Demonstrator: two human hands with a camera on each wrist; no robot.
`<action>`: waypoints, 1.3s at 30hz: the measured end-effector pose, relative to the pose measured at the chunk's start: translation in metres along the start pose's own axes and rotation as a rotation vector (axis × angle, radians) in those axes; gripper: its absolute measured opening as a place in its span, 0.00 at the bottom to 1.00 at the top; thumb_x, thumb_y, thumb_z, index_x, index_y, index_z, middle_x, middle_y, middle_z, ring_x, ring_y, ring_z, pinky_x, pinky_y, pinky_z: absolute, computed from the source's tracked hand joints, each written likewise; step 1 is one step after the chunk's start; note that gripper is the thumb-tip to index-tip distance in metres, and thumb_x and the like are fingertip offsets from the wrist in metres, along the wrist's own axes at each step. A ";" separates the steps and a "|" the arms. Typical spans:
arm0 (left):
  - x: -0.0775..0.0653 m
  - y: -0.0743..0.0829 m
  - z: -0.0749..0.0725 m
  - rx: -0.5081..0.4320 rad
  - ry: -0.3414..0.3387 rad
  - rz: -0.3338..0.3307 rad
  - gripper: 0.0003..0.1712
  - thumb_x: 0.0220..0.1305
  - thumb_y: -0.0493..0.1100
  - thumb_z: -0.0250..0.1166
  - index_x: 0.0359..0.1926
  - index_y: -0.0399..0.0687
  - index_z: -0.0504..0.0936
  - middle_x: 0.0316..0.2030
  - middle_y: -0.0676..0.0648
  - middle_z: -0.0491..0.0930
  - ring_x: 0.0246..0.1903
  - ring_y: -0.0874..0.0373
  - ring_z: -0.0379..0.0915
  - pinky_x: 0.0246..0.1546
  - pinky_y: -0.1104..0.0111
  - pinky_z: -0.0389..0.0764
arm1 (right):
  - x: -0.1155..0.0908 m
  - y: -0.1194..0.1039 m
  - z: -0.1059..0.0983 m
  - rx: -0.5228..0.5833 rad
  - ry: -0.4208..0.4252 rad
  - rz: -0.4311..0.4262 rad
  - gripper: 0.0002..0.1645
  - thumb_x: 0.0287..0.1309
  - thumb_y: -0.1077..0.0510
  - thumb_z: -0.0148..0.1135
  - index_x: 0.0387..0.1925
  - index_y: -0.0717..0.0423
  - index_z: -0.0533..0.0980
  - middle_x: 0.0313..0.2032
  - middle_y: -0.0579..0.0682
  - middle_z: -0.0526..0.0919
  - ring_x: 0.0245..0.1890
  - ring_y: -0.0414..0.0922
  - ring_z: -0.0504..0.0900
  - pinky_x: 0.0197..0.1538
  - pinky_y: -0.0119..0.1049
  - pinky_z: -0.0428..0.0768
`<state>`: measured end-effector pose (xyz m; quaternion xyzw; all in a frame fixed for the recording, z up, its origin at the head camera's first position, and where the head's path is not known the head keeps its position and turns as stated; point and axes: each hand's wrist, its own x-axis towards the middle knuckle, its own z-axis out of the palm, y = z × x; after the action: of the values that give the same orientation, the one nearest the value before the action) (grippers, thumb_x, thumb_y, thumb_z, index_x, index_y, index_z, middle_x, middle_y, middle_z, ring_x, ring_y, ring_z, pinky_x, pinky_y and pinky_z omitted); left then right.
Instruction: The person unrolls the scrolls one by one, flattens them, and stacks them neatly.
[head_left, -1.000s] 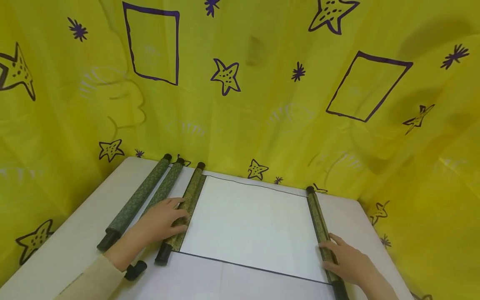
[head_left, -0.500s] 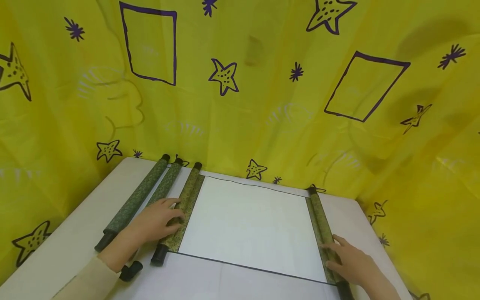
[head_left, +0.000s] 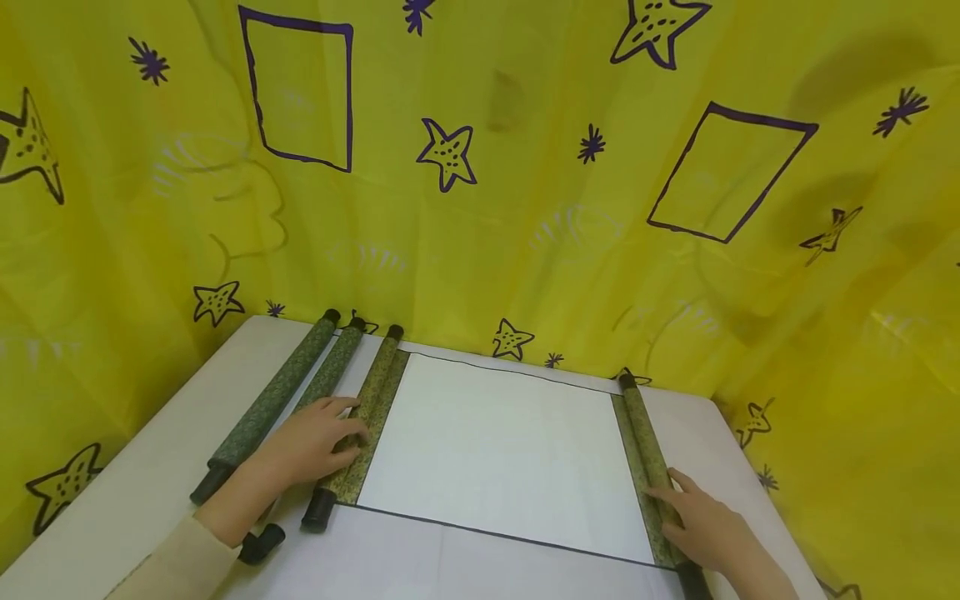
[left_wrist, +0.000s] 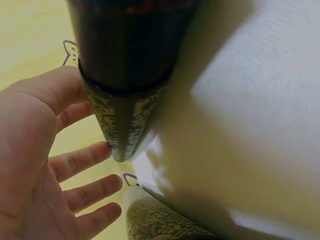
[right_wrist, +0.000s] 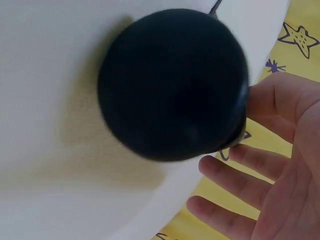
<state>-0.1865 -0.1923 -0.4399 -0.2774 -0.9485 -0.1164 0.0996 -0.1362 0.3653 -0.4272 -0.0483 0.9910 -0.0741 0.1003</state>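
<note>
A hanging scroll [head_left: 502, 454] lies partly unrolled, its white sheet bare and edged with gold-green patterned bands. On its left rolled end [head_left: 377, 379] rests my left hand [head_left: 318, 442], fingers spread and only slightly bent. The left wrist view has the black rod knob [left_wrist: 132, 55] close up, with that hand's fingers apart beside the roll. My right hand [head_left: 705, 521] touches the outer side of the right rolled end [head_left: 647, 425], its fingers loosely extended. Another black knob [right_wrist: 172, 85] hides part of the roll in the right wrist view.
Two green patterned scrolls [head_left: 273, 396] lie rolled up side by side to the left, one partly behind my left forearm. A white-covered table [head_left: 165, 471] bears everything. Yellow curtains [head_left: 480, 250] with drawn stars hang close along its back and sides.
The right rolled end has turned and shifted slightly right, baring more of the patterned band beside it. My right hand has moved slightly right with it; the left hand stays on its roll.
</note>
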 end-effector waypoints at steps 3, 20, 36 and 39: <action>0.000 -0.002 0.003 0.011 -0.004 -0.001 0.06 0.63 0.46 0.68 0.40 0.64 0.86 0.61 0.38 0.75 0.59 0.36 0.72 0.55 0.45 0.75 | 0.001 -0.001 -0.001 0.004 -0.008 0.004 0.29 0.56 0.61 0.63 0.62 0.49 0.77 0.71 0.72 0.57 0.15 0.41 0.61 0.19 0.33 0.64; -0.022 -0.024 -0.018 0.051 0.012 -0.036 0.18 0.63 0.56 0.68 0.54 0.62 0.84 0.61 0.38 0.76 0.59 0.35 0.71 0.53 0.40 0.74 | 0.018 -0.035 -0.023 -0.067 0.022 -0.167 0.31 0.59 0.49 0.70 0.63 0.49 0.76 0.68 0.75 0.61 0.56 0.72 0.75 0.45 0.65 0.77; -0.051 -0.078 -0.061 -0.099 0.022 -0.151 0.18 0.72 0.46 0.62 0.60 0.50 0.80 0.61 0.36 0.75 0.56 0.36 0.74 0.50 0.42 0.76 | 0.070 -0.181 -0.029 0.049 0.049 -0.540 0.25 0.67 0.50 0.62 0.64 0.42 0.75 0.70 0.53 0.69 0.64 0.57 0.74 0.59 0.58 0.74; -0.054 -0.089 -0.062 -0.180 0.029 -0.142 0.18 0.72 0.38 0.59 0.61 0.47 0.79 0.59 0.36 0.76 0.56 0.36 0.74 0.52 0.42 0.75 | 0.084 -0.217 -0.020 0.161 -0.024 -0.646 0.24 0.69 0.50 0.59 0.64 0.43 0.74 0.67 0.48 0.73 0.63 0.52 0.75 0.61 0.51 0.74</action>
<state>-0.1829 -0.3095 -0.4096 -0.2156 -0.9499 -0.2117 0.0797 -0.2048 0.1452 -0.3899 -0.3528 0.9142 -0.1794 0.0869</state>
